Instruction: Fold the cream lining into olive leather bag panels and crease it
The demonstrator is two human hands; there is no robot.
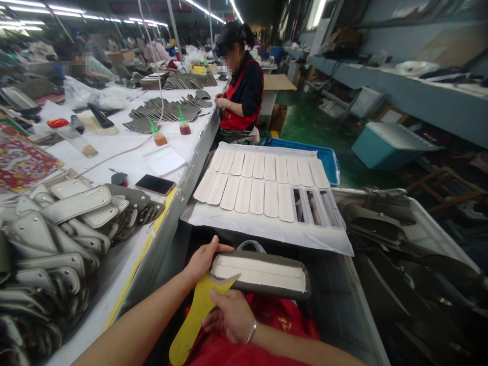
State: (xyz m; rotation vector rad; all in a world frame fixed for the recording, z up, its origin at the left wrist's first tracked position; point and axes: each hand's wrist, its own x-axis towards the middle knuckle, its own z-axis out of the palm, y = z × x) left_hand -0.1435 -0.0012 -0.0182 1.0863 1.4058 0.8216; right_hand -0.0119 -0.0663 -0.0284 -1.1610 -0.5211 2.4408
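Lower centre: my left hand [204,259] is at the left end of the cream-lined dark piece [267,273], a finger along its far edge; grip hidden, can't tell if closed. Just right and below, my right hand [232,313] pinches the yellow tool [196,312], tip over the piece's near-left edge. Piece extends rightward from there.

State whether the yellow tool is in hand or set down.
In hand: the yellow tool is held by the right hand, whose thumb presses across its upper part.
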